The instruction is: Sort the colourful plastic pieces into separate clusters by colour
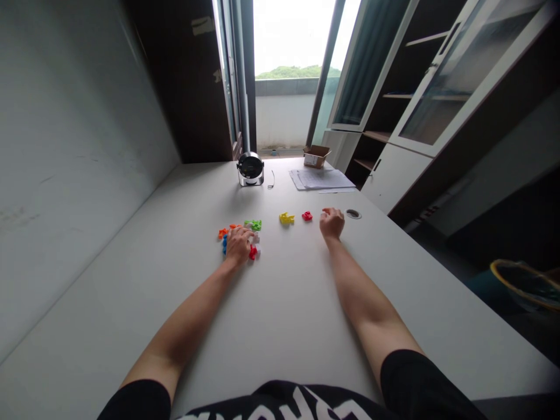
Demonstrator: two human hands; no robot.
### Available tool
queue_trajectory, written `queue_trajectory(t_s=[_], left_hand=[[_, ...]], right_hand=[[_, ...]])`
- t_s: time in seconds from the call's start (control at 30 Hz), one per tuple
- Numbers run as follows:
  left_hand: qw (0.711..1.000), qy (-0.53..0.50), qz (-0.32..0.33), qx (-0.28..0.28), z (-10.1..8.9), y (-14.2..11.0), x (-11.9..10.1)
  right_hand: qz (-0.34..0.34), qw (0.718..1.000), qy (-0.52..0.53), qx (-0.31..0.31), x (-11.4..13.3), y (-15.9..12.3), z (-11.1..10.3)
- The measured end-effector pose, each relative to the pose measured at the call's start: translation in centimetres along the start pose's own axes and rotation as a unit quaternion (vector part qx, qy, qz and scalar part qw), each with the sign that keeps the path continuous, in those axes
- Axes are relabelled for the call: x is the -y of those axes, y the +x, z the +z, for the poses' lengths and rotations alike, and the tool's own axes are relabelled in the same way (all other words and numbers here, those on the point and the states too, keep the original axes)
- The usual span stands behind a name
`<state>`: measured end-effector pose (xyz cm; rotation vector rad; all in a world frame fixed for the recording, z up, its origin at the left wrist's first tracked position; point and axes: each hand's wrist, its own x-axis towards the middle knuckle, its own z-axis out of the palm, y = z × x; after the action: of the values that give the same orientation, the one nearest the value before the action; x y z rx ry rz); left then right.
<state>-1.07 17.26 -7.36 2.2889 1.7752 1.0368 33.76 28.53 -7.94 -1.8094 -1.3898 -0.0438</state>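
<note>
- Nearest is a black shirt (280, 399) with white lettering; both bare forearms reach from it across the white table (280, 303).
- The left hand (239, 244) lies palm down over the left cluster, fingers spread fairly low, probably to gather or pick among the pieces; its grip is hidden, so I cannot tell whether it holds one.
- Around that hand show orange pieces (223, 234), a blue piece (224, 244), a green piece (254, 224), white pieces (256, 238) and, on its near right, a red piece (252, 252).
- Between the hands, a yellow piece (286, 218) and a lone red piece (307, 216) sit apart, perhaps spaced for easy reach.
- The right hand (332, 221) has curled fingers, a narrow grip; something whitish shows at the fingertips, but I cannot tell whether it is held.
- Just right of it is a round cable hole (353, 214).
- Farther off stand a round black device (251, 166), papers (326, 178) and an open carton (315, 157).
</note>
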Motion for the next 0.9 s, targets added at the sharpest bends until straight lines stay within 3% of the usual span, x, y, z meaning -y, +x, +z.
queue_trajectory(t_s=[0.1, 0.23, 0.33, 0.43, 0.53, 0.63, 0.77, 0.9], left_hand=[[1.000, -0.013, 0.011, -0.001, 0.1, 0.0, 0.3], [0.999, -0.032, 0.001, 0.005, -0.5, 0.5, 0.8], [0.997, -0.042, 0.025, 0.060, -1.9, 1.2, 0.5], [0.979, -0.058, 0.111, 0.164, -3.7, 1.8, -0.5], [0.956, -0.057, 0.182, 0.223, -4.7, 1.8, -1.4], [0.958, -0.050, 0.186, 0.210, -4.4, 1.5, -1.0], [0.980, -0.024, 0.137, 0.140, -3.4, 1.3, 0.4], [0.983, -0.014, 0.151, 0.104, -2.5, 1.0, 0.7]], right_hand=[[-0.119, 0.989, 0.062, 0.067, 3.1, -1.6, 0.9], [-0.235, 0.946, 0.100, 0.201, 5.8, -4.0, 2.1], [-0.246, 0.931, 0.106, 0.247, 6.1, -4.7, 2.3], [-0.229, 0.936, 0.114, 0.243, 5.6, -4.5, 2.4], [-0.220, 0.938, 0.122, 0.240, 5.4, -4.3, 2.4], [-0.230, 0.936, 0.121, 0.238, 5.8, -4.6, 2.4], [-0.238, 0.932, 0.119, 0.245, 6.4, -4.9, 2.3], [-0.257, 0.924, 0.133, 0.249, 6.8, -5.2, 2.4]])
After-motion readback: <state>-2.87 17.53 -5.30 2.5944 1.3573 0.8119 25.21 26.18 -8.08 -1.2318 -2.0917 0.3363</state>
